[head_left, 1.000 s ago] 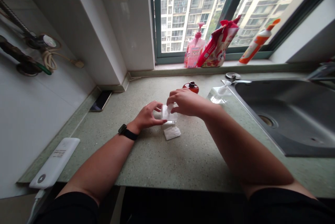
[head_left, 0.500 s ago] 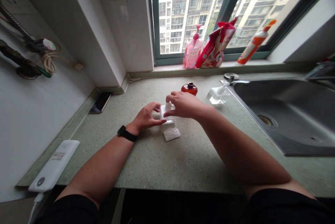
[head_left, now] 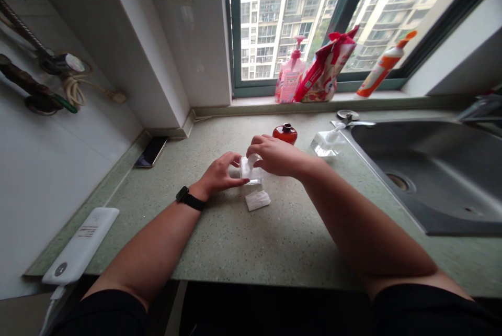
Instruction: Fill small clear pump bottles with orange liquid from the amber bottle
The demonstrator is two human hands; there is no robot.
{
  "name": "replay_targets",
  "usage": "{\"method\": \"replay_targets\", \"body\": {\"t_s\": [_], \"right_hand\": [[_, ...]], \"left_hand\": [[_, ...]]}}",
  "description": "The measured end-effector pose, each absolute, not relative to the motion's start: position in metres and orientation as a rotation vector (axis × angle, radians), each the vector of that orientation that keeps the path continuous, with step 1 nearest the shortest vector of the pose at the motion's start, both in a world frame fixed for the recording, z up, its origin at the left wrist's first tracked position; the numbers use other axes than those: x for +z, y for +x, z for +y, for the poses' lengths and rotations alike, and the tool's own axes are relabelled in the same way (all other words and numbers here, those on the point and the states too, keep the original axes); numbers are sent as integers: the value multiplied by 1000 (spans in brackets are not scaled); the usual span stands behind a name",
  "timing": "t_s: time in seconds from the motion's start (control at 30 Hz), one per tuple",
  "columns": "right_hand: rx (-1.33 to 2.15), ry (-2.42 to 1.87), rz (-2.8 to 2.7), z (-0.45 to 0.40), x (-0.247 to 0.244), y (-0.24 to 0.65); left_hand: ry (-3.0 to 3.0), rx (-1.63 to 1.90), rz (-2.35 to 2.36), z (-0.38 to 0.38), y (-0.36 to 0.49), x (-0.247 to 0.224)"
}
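A clear square container [head_left: 254, 181] with white material at its top sits on the green speckled counter. My left hand [head_left: 223, 174] grips its left side between thumb and fingers. Over the container, my right hand [head_left: 270, 155] pinches a piece of white tissue [head_left: 252, 160] at the top. A folded white tissue [head_left: 258, 200] lies just in front of the container. Behind my right hand stands an amber bottle [head_left: 285, 134] with no cap on its neck. To the right is a clear square pump bottle [head_left: 327, 143].
A steel sink [head_left: 431, 168] fills the right side. A phone [head_left: 151, 152] and a white power bank [head_left: 81, 245] with a cable lie at the left. Pink pump bottle [head_left: 289, 78], red bag [head_left: 327, 71] and orange-white bottle [head_left: 380, 71] stand on the windowsill.
The fingers of my right hand have shifted slightly at the top of the container, and the thumb has moved up. My left hand stays at the container's side.
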State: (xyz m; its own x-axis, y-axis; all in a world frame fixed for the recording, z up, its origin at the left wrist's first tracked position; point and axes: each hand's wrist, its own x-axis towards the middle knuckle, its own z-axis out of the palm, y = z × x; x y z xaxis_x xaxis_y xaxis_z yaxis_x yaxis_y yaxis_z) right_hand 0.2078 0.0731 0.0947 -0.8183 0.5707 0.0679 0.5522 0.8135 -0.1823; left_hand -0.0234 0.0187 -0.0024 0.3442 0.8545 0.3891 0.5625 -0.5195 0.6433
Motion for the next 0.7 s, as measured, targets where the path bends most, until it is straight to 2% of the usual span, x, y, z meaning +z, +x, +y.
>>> {"method": "replay_targets", "body": {"t_s": [0.33,0.57,0.7], "right_hand": [[18,-1034,-2880,73,89,200],[308,-844,-2844,74,96,216],[363,-753,-2865,77,98,218]], "left_hand": [[2250,987,1264,19,-25,-2],[2207,993,1248,19,-24,-1],[2201,990,1237,19,-24,-1]]}}
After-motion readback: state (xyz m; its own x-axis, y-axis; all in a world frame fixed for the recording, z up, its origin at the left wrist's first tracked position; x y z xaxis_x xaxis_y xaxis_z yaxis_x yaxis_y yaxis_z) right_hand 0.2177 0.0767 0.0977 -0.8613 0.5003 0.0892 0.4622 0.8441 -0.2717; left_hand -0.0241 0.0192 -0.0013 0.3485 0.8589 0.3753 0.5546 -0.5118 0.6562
